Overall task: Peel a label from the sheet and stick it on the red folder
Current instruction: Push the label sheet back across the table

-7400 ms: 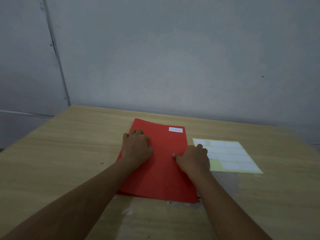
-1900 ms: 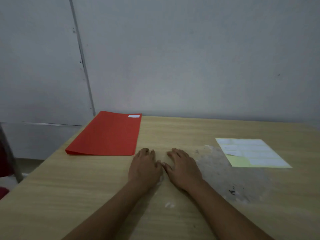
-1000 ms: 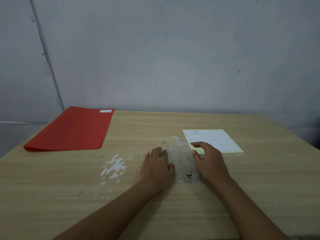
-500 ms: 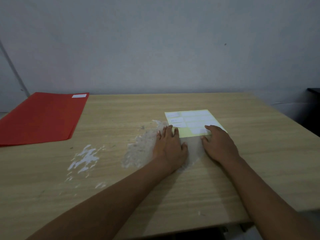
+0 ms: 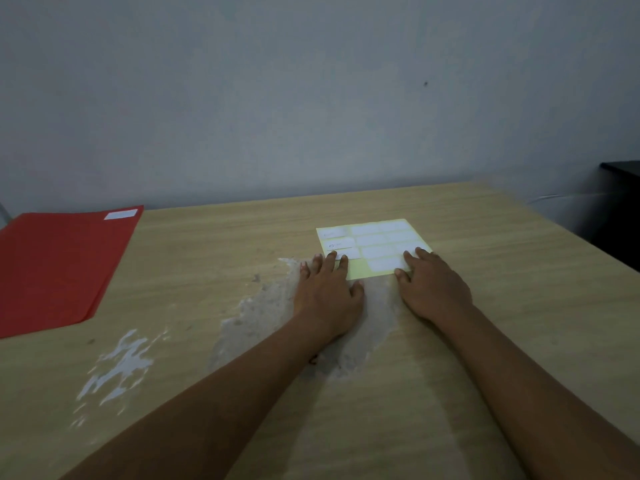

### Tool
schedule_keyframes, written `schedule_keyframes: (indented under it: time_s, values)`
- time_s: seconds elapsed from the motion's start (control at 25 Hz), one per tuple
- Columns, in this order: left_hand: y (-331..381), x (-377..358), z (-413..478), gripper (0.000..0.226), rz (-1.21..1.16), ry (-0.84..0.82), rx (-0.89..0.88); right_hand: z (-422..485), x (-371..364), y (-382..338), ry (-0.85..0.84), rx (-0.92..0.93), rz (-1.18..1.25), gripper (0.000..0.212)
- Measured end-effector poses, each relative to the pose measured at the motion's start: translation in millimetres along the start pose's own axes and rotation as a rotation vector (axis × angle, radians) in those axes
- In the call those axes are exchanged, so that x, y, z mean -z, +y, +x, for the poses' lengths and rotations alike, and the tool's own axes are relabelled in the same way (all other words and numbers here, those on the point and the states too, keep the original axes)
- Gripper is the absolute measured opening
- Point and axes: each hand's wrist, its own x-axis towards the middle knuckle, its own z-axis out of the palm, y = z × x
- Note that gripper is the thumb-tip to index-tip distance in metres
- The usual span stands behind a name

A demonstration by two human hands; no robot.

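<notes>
A red folder (image 5: 59, 265) lies flat at the table's left edge, with one white label (image 5: 120, 214) stuck near its far right corner. A yellow sheet of white labels (image 5: 372, 242) lies right of centre. My left hand (image 5: 327, 296) rests flat, palm down, with its fingertips on the sheet's near left corner. Flat as well, my right hand (image 5: 433, 287) covers the sheet's near right corner with its fingers. Neither hand holds anything.
The wooden table (image 5: 214, 258) has a worn grey patch (image 5: 266, 317) under my left forearm and white flaking marks (image 5: 117, 368) near the front left. A dark piece of furniture (image 5: 620, 209) stands past the table's right edge. A grey wall runs behind.
Both hands slid forward onto the near edge of the label sheet. The view shifted slightly; the folder stays at the left where it was set earlier.
</notes>
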Motion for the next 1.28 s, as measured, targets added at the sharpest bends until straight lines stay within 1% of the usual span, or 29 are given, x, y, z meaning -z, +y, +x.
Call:
schedule_keyframes:
  time_s: [0.36,0.6,0.92,1.28]
  values:
    - [8.2,-5.7,63.0,0.078,0.061,0.006,0.010,61.2,-1.8,9.2,-0.006,0.006,-0.018,0.058]
    - [8.4,-9.1,104.6,0.076,0.087,0.008,0.029,93.2,-10.3,16.9,-0.006,0.017,-0.030,0.059]
    - [1.4,-18.8,150.5,0.074,0.069,0.010,0.026,136.8,-11.7,22.1,-0.002,0.017,-0.010,0.055]
    - [-1.3,-24.1,172.2,0.073,0.070,0.038,0.037,162.8,-13.3,25.1,0.000,0.018,-0.016,0.055]
